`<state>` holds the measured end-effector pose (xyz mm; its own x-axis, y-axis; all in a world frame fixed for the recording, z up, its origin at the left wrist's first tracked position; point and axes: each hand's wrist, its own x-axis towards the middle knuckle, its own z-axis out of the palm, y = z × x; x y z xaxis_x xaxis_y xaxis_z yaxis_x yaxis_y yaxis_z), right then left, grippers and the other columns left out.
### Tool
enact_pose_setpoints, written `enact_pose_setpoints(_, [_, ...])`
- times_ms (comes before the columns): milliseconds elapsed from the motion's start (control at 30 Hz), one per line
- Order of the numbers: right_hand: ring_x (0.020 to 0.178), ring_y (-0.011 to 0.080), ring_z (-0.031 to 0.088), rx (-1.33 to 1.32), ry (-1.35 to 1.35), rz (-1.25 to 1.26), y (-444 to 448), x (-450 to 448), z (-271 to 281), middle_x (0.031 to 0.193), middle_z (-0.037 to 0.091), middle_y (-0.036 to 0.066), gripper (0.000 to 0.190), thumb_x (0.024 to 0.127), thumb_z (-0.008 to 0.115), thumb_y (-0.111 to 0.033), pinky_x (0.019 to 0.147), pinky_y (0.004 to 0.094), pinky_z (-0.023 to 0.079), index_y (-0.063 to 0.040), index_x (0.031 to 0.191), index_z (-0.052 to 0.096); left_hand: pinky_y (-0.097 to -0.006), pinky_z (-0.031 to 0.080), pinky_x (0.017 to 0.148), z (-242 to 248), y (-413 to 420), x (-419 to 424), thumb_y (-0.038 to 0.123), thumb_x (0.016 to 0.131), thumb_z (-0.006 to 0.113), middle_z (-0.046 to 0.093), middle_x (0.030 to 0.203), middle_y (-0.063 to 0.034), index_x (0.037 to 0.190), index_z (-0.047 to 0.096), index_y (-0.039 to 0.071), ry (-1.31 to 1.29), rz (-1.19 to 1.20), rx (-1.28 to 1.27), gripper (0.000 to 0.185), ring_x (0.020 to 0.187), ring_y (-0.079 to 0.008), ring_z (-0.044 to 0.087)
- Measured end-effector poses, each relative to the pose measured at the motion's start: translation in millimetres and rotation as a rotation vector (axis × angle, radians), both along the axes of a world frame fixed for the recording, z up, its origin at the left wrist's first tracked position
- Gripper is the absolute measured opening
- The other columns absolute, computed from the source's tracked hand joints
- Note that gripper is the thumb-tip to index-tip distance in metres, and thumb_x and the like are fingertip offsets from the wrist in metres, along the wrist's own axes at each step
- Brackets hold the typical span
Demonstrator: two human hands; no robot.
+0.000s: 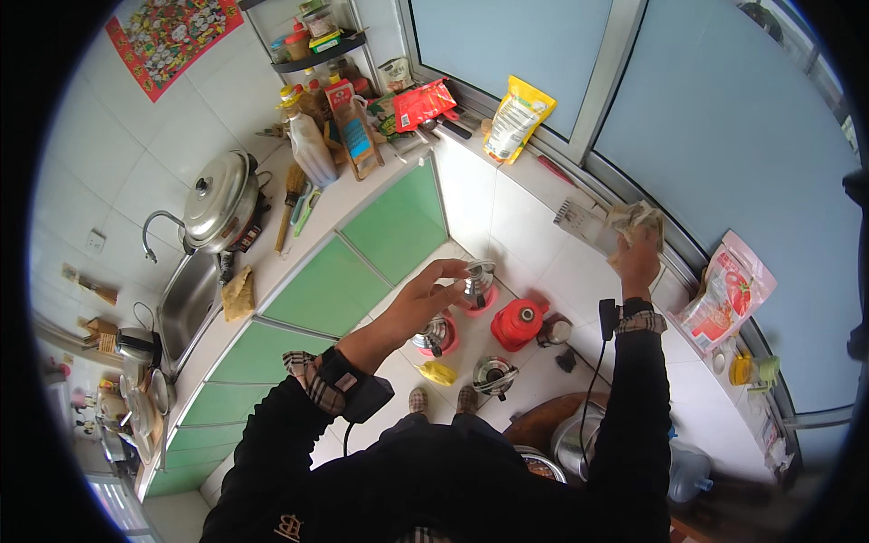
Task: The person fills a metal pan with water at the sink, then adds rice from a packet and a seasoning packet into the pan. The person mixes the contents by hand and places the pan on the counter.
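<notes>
My right hand (638, 263) is closed on a crumpled, dingy cloth (633, 218) against the tiled ledge below the window. Just left of the cloth lies a small spiral-bound pad (577, 214). My left hand (440, 293) is held out in mid-air with thumb and fingers apart, nothing visible between them. Beneath it on the floor stand metal kettles, one near my fingertips (479, 273) and another (430, 335) partly behind my wrist, both by pink basins. A red thermos flask (517, 324) and a third metal kettle (494, 377) stand between my hands.
A yellow pouch (520, 121) and a pink pouch (729, 293) lean on the window side. The left counter (319, 234) carries a lidded electric pan (218, 200), an oil bottle (311, 149) and a sink (190, 305). A yellow bag (436, 372) lies near my feet.
</notes>
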<state>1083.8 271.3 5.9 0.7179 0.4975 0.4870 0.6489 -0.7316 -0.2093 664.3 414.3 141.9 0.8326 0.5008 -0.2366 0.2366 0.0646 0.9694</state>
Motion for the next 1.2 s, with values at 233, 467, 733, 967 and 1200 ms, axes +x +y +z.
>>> enact_pose_setpoints(233, [0.104, 0.0295, 0.066, -0.190, 0.205, 0.045, 10.9, 12.7, -61.9, 0.126, 0.055, 0.008, 0.033, 0.089, 0.071, -0.036, 0.081, 0.0430, 0.058, -0.017, 0.115, 0.067, -0.0305, 0.050, 0.083, -15.5, 13.3, -25.5, 0.033, 0.105, 0.050, 0.053, 0.136, -0.0143, 0.141, 0.043, -0.002, 0.040, 0.155, -0.011, 0.051, 0.108, -0.0214, 0.066])
enact_pose_setpoints(467, [0.104, 0.0308, 0.065, -0.048, 0.206, 0.007, 6.4, 0.3, -38.7, 0.120, 0.059, 0.007, 0.020, 0.092, 0.067, -0.030, 0.082, 0.0455, 0.057, -0.019, 0.109, 0.069, -0.0292, 0.049, 0.083, -27.6, 10.2, -43.2, 0.035, 0.105, 0.050, 0.059, 0.129, -0.0112, 0.136, 0.049, 0.000, 0.045, 0.246, -0.059, 0.047, 0.104, -0.0187, 0.066])
enact_pose_setpoints(733, [0.087, 0.0291, 0.065, 0.330, 0.426, 0.168, 27.3, -48.7, -19.6, 0.093, 0.068, 0.010, 0.027, 0.099, 0.057, -0.034, 0.078, 0.0406, 0.050, -0.009, 0.102, 0.066, -0.0264, 0.048, 0.081, -38.5, 10.7, -44.8, 0.028, 0.104, 0.054, 0.067, 0.118, -0.0077, 0.129, 0.058, 0.002, 0.027, 0.216, -0.141, 0.036, 0.095, -0.0130, 0.067])
enact_pose_setpoints(967, [0.081, 0.0111, 0.060, 0.544, 1.076, 0.595, 85.2, -194.9, 10.2, 0.088, 0.067, 0.003, 0.029, 0.104, 0.055, -0.029, 0.075, 0.0265, 0.049, -0.003, 0.095, 0.064, -0.0287, 0.050, 0.089, -47.5, -5.2, -41.6, 0.027, 0.101, 0.063, 0.066, 0.118, -0.0064, 0.132, 0.057, 0.001, 0.024, 0.201, -0.151, 0.041, 0.102, -0.0127, 0.064])
enact_pose_setpoints(1200, [0.078, 0.0075, 0.055, 0.507, 1.093, 0.898, 105.4, -344.1, 67.4, 0.087, 0.067, 0.001, 0.025, 0.103, 0.058, -0.023, 0.072, 0.0252, 0.046, -0.002, 0.094, 0.066, -0.0269, 0.048, 0.085, -50.7, -15.8, -84.6, 0.026, 0.101, 0.064, 0.070, 0.102, -0.0023, 0.119, 0.068, 0.000, -0.019, 0.440, -0.082, 0.033, 0.097, -0.0084, 0.059])
